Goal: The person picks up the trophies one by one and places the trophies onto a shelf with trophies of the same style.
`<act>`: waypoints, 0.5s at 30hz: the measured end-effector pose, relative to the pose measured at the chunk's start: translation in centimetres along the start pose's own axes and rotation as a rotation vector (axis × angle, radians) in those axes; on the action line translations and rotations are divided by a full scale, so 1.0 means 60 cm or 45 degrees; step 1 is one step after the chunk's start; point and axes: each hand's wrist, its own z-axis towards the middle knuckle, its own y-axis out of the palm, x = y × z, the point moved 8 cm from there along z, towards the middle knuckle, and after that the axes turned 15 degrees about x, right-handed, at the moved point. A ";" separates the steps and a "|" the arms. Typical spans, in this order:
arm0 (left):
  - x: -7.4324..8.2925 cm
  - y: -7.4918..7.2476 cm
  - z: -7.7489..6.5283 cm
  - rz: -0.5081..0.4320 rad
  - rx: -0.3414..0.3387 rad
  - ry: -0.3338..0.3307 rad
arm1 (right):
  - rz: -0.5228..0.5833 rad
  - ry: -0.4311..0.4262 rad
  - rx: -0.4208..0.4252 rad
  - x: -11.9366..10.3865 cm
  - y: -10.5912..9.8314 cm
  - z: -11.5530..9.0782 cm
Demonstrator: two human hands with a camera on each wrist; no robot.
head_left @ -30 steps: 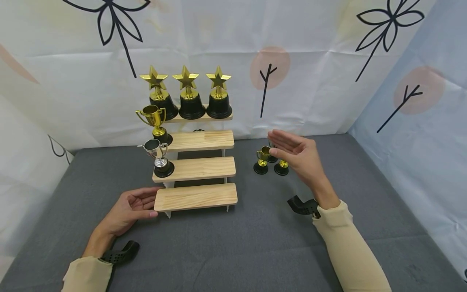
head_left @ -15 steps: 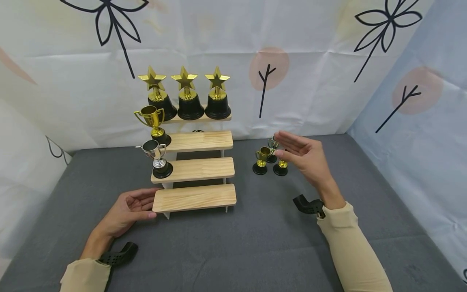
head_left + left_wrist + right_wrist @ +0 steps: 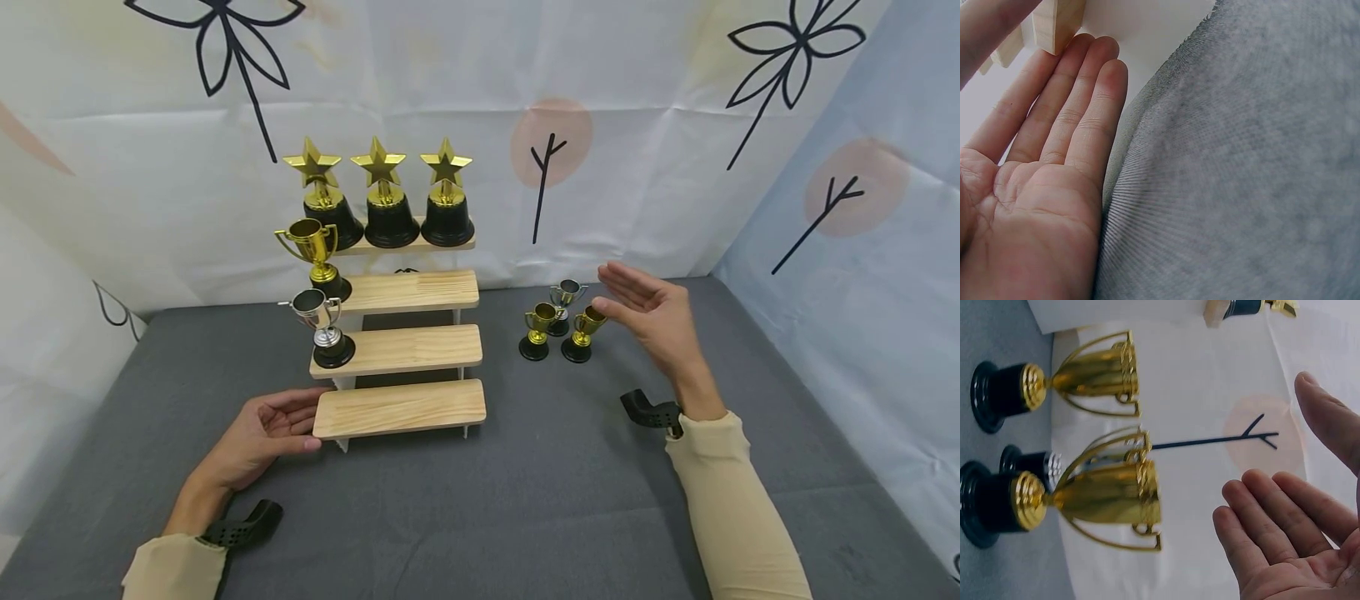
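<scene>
My left hand [image 3: 262,437] is at the left end of a tiered wooden display stand [image 3: 401,408], thumb by the lowest step. In the left wrist view its fingers [image 3: 1088,119] extend beside a wooden step end [image 3: 1054,28]. To the right, my right hand [image 3: 652,321] hovers with extended fingers and holds nothing. Just left of it, three small trophy cups stand upright on the table: a gold cup [image 3: 537,321], a second gold cup [image 3: 587,323] nearest the thumb, and a silver cup [image 3: 567,292] behind. The right wrist view shows a gap between the hand and the nearer gold cup [image 3: 1107,494].
Three gold star trophies [image 3: 386,217] stand on the top step. A larger gold cup [image 3: 318,242] and a silver cup [image 3: 322,312] occupy the left ends of the two middle steps. Grey cloth [image 3: 480,533] covers the table; a white printed backdrop [image 3: 637,192] rises behind.
My right hand has moved right, away from the small cups, uncovering the silver cup and the right gold cup. My left hand stays by the stand.
</scene>
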 end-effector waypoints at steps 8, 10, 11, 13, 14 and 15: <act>0.003 0.002 -0.001 -0.023 -0.009 0.010 | -0.111 0.081 -0.042 0.039 -0.015 0.006; 0.006 0.004 -0.001 -0.037 -0.015 0.020 | -0.146 0.091 -0.069 0.053 -0.017 0.008; 0.007 0.004 -0.001 -0.042 -0.014 0.021 | -0.158 0.100 -0.081 0.060 -0.018 0.008; 0.007 0.004 -0.001 -0.038 -0.009 0.017 | -0.180 0.117 -0.106 0.072 -0.019 0.008; 0.006 0.004 0.000 -0.033 -0.007 0.014 | -0.195 0.121 -0.121 0.077 -0.019 0.008; 0.006 0.004 0.000 -0.029 -0.004 0.010 | -0.215 0.122 -0.130 0.082 -0.019 0.008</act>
